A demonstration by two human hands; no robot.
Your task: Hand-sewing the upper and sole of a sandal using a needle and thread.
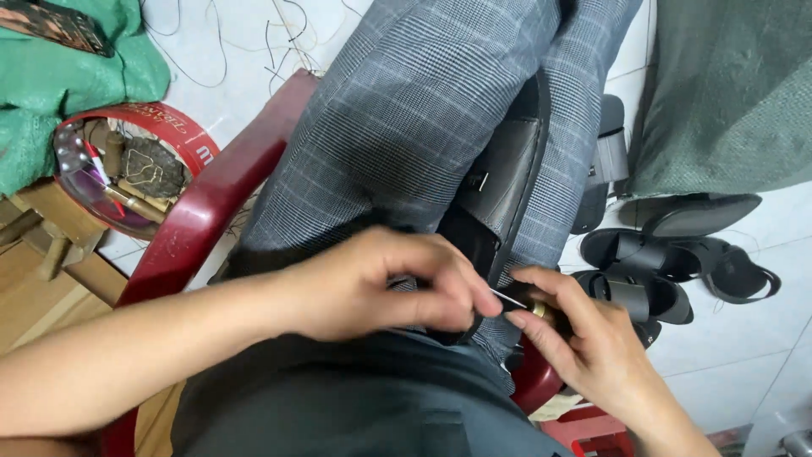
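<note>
We're sitting in a red plastic chair [199, 211], w/ a black leather sandal [499, 182] lying on our lap between the thighs of our grey checked trousers [397, 110], wedged there so it stays put & both hands stay free. Our left hand [381, 283] has its fingers [474, 296] pressed together, pinching a thin needle-like tool [510, 300] at its near end. Our right hand [592, 338] curls round a small brass-tipped handle [541, 311], steadying it, fingertips touching the left's. More black sandals [651, 279] sit on the tiled floor [736, 338] to the right; a red tin of bits [127, 165] lies left, near at hand.
</note>
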